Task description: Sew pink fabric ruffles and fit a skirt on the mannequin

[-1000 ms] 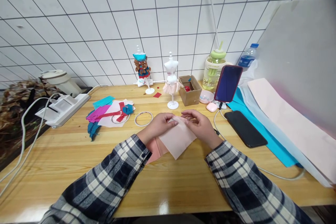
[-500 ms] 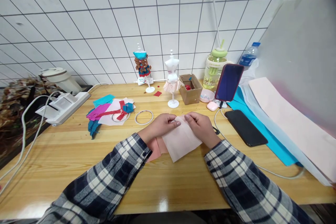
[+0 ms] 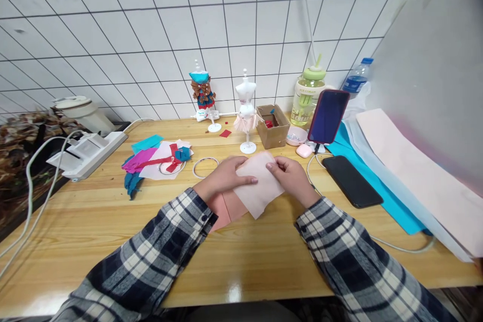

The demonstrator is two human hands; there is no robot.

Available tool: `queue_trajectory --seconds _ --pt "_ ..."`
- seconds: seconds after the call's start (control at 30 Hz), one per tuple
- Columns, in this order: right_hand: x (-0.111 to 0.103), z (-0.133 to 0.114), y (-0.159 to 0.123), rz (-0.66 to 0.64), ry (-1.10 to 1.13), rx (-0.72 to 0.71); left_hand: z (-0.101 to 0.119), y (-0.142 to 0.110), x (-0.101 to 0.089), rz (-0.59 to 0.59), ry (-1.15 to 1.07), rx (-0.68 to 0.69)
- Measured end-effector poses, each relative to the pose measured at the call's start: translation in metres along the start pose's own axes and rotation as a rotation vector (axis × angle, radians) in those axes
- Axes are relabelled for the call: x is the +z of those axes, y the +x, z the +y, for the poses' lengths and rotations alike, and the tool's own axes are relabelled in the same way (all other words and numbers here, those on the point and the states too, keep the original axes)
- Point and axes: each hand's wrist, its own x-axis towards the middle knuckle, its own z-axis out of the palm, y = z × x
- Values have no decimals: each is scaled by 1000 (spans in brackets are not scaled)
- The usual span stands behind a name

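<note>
My left hand (image 3: 227, 177) grips the left edge of a pale pink sheet of crepe paper (image 3: 258, 193), its thumb lying across the front. My right hand (image 3: 296, 177) pinches the same sheet at the upper right. A salmon-pink folded sheet (image 3: 225, 210) lies on the table below and left of it, partly hidden by the left hand and the pale sheet. Just beyond the hands stands a small white mannequin (image 3: 246, 94) wearing a pale pink ruffled skirt (image 3: 246, 123). A thin white ring (image 3: 194, 167) rests beside my left hand.
Coloured scraps (image 3: 145, 158) lie at left near a power strip (image 3: 96, 156). Behind are a dressed mannequin (image 3: 204, 91), a cardboard box (image 3: 272, 136), a pink dish (image 3: 296, 136) and a green-lidded bottle (image 3: 308, 95). Rightward are a propped phone (image 3: 328, 116), a flat phone (image 3: 352, 181) and paper sheets (image 3: 415, 161).
The pale pink sheet has been raised and turned in my hands, and its top edge now stands higher. More of the salmon-pink sheet shows. The left thumb lies further across the paper.
</note>
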Motion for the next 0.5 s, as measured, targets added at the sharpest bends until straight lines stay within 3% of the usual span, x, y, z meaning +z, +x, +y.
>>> queue_trajectory --seconds 0.1,0.27,0.4,0.47,0.5 --pt "-3 2 2 83 11 3 -5 -1 -8 -196 -118 -111" --pt "-6 8 5 156 -60 8 -12 -5 -23 -326 -104 -197" --pt "-6 9 6 144 -45 -3 -16 -18 -36 -432 -131 -248" --pt "-7 5 4 144 -30 -43 -14 -27 -43 -394 -64 -232" --pt "-8 1 1 151 -26 -75 -11 -31 -45 -281 -11 -209"
